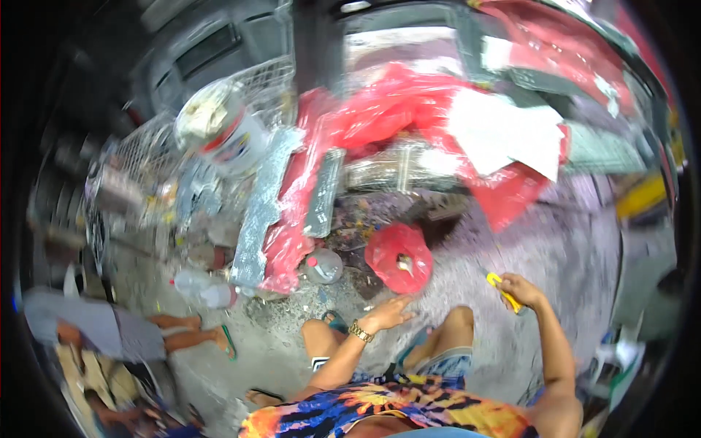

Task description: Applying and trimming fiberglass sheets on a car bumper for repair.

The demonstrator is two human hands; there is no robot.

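Right hand (pixel 523 290) is closed round a yellow-handled tool (pixel 514 303); left hand (pixel 387 314) holds nothing, fingers loosely spread, back of the hand toward my camera. Left fingertips are just beside the near edge of a round red plastic piece (pixel 381 252); contact or gap, I cannot tell.

Progress, my judgement: tool is taken up but not applied, since I see it meet nothing except the hand. How much work is finished I cannot establish from this view. Red plastic sheeting (pixel 394 109) and white sheets (pixel 496 130) lie beyond, out of reach of both hands as posed; I count any handling of them as outstanding.

Tool position: over the grey floor, to the right of the round red piece and beyond the right knee (pixel 458 321). Long axis runs obliquely: one end points away and to the left, the other back toward the body and to the right. Fingers cover the middle. Blade, if extended, is too blurred for me to confirm.
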